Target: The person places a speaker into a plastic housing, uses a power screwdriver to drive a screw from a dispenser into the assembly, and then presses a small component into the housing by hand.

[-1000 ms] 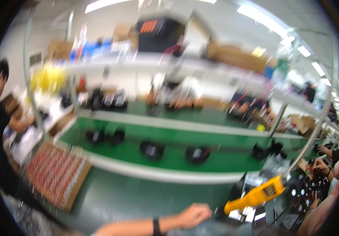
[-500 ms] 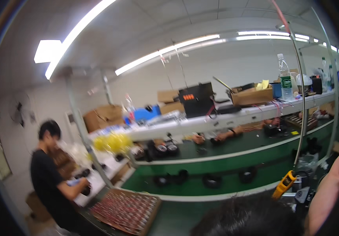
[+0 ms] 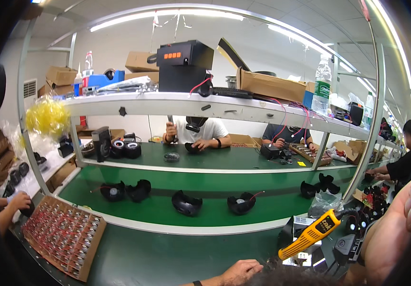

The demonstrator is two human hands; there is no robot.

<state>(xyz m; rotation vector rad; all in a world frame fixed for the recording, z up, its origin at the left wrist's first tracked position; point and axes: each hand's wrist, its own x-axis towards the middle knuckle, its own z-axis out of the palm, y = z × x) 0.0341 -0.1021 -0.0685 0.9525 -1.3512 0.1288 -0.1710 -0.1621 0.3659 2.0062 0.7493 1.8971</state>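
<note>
At the lower edge my left hand (image 3: 244, 271) rests palm-down at the dark green bench, fingers lightly bent and nothing seen in them. A dark band circles that wrist, and dark hair (image 3: 289, 280) covers the bench beside it. Just right of its fingers is a yellow tool (image 3: 310, 234) with a vented, slim body. My right hand (image 3: 398, 231) is raised large at the right rim, close to the camera. Its fingers are curled, and whatever they grip is out of view. A grey-and-black device (image 3: 347, 245) lies near that wrist.
A carton tray (image 3: 93, 250) of red-wired metal parts stands at left. Black curved shells (image 3: 187, 203) sit along the green conveyor (image 3: 143, 217). Overhead runs a white shelf (image 3: 143, 101) with boxes and bottles. Co-workers (image 3: 200, 133) work across, at left and at right.
The view has swung right and levelled. My left hand has come into sight at the bottom. The raised right hand now shows fingers, and the hair has sunk lower.
</note>
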